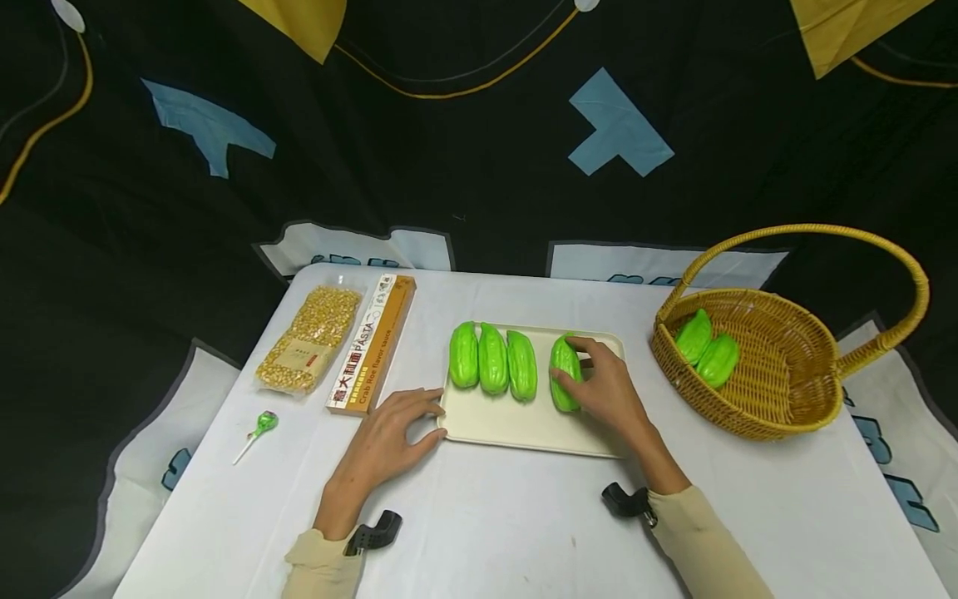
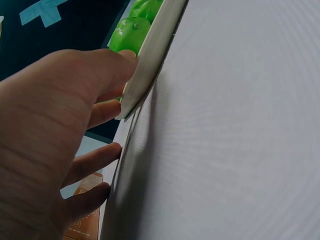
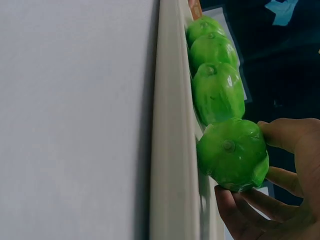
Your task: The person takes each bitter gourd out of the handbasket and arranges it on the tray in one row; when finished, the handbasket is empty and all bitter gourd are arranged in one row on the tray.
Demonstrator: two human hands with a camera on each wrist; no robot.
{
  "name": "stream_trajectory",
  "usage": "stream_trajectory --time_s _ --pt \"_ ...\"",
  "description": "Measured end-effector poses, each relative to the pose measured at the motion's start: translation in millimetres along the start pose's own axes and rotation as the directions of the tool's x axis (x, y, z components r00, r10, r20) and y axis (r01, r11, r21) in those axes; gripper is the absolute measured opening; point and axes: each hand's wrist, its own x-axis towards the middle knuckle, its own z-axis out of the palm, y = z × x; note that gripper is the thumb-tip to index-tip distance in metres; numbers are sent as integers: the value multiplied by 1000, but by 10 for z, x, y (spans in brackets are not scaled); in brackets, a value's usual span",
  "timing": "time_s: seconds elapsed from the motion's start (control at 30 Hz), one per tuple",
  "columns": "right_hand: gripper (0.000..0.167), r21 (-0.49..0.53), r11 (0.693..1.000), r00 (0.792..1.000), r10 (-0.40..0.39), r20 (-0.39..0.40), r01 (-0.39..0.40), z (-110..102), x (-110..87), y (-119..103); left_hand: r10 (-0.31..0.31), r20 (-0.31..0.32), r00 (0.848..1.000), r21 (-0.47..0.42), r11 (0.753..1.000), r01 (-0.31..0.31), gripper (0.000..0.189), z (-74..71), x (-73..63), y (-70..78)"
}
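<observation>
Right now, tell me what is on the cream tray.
Three green fruits sit side by side toward the left of the cream tray; the right hand grips a fourth fruit at the right. The surface directly beneath them is covered and cannot be seen.

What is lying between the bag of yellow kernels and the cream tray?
In the head view, the pasta box, then white tablecloth. The bag is left of these, the tray right; the left hand touches its left edge.
</observation>
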Motion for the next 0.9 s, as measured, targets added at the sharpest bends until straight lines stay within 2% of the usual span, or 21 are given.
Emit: stream_trajectory --time_s 0.9 --pt "57 -29 997 996 70 46 -68 175 129 -79 18 -11 1000 -7 1000 -18 26 3 3 -6"
